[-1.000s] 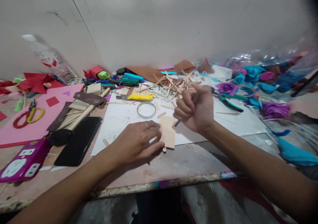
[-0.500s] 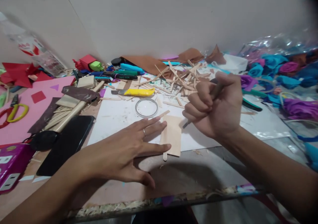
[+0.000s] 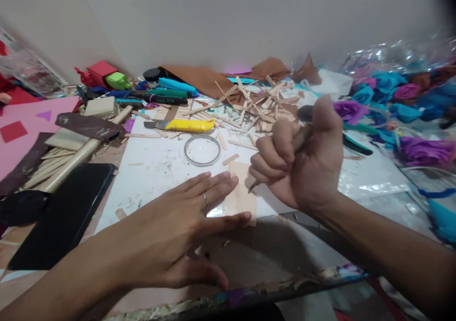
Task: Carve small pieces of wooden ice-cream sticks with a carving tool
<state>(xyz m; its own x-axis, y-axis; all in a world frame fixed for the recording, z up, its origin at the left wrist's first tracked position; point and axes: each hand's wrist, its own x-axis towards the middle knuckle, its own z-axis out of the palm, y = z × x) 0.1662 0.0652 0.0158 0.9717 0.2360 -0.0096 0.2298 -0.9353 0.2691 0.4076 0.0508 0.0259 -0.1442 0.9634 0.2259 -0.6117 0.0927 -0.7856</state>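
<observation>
Compared with the frame half a second back, the right hand (image 3: 302, 164) has brought the tip of its slim tool (image 3: 253, 185) from just beside the thin wooden plate (image 3: 245, 200) to over its right part. Nearest, at the worn front of the table (image 3: 256, 269), the left hand (image 3: 178, 226) is open, palm down, fingers spread and thumb apart, with fingertips on the left side and lower part of the plate. That plate lies flat at the front of the white sheet (image 3: 156, 157), between the two hands. The right hand is closed in a fist around the tool, whose dark rounded end shows above the fingers. To the left lie a black phone (image 3: 67, 212) and, beside it, a pale wooden handle (image 3: 73, 165) with a black end. Farther back on the sheet are a clear-centred ring (image 3: 202, 164) and a yellow cutter (image 3: 188, 125) with its blade pointing left. Behind them is a tangled heap of wooden sticks (image 3: 249, 103), with green-and-black handles (image 3: 358, 145) off to its right. Brown paper (image 3: 199, 81) lies beyond, near the grey wall (image 3: 213, 22).
</observation>
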